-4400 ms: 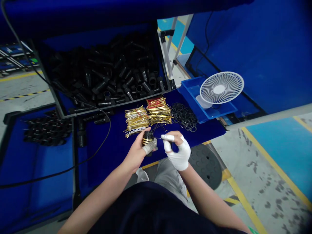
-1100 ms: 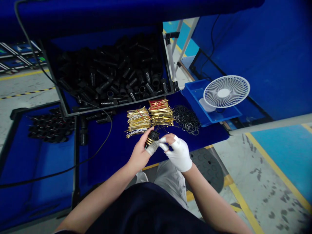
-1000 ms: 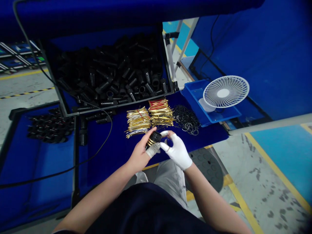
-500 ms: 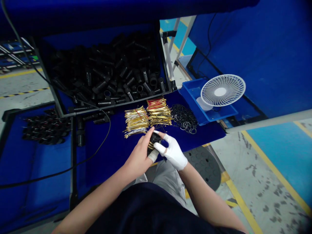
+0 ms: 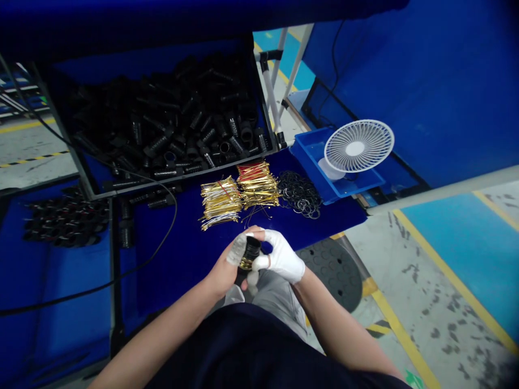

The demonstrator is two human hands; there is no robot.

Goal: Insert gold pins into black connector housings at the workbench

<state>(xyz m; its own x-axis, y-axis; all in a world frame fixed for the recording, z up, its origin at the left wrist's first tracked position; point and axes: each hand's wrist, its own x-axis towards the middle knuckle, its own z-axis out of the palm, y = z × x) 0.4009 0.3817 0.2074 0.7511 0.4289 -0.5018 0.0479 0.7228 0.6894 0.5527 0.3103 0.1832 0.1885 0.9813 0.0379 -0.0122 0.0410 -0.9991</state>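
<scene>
Close to my body, past the table's near edge, both hands hold a black cylindrical part (image 5: 250,252) with gold-coloured bands around it. My left hand (image 5: 227,267), with white wraps on some fingers, is closed around its left side and underside. In a white glove with bare fingertips, my right hand (image 5: 283,258) pinches the part from the right, thumb near the gold bands. My fingers hide some of the part. Just beyond lie two bundles of gold-tipped wires, one with white wires (image 5: 221,202) and one with red wires (image 5: 258,183). Right of them is a pile of black rings (image 5: 300,193).
A large bin (image 5: 94,193) of black ribbed cylinders stands behind the wires. More black parts (image 5: 67,219) lie on the lower left surface. A white fan (image 5: 359,146) stands in a blue tray (image 5: 352,189) at right. A black cable (image 5: 133,268) crosses the left side.
Both hands have moved slightly down toward my body with the black part. My left hand has turned, its wrapped thumb now along the part's left side. The whole view has shifted a little.
</scene>
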